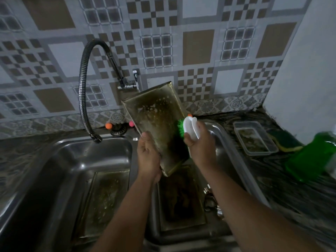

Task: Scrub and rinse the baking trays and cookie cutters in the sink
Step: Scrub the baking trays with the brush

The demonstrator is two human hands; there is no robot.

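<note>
Left hand (148, 153) grips greasy baking tray (158, 124) tilted above the sink (72, 160). Right hand (197, 140) clutches white brush (190, 128), green bristles against the tray's right edge.

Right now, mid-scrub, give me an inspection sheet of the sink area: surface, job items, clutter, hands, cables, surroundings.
Surface: double stainless steel sink; dark patterned counter on the right.
Job's things: stained rectangular metal baking tray held tilted above the sink; white-handled green-bristled scrub brush against it; second tray lying in the left basin; third dark tray in the right basin; small metal pieces beside it, too blurred to identify.
Clutter: clear plastic container; green bottle, blurred.
Hands: left hand grips the held tray's edge; right hand grips the brush.
Cables: nothing seen; flexible metal faucet hose arches over the left basin.
Surroundings: patterned tiled wall.
</note>
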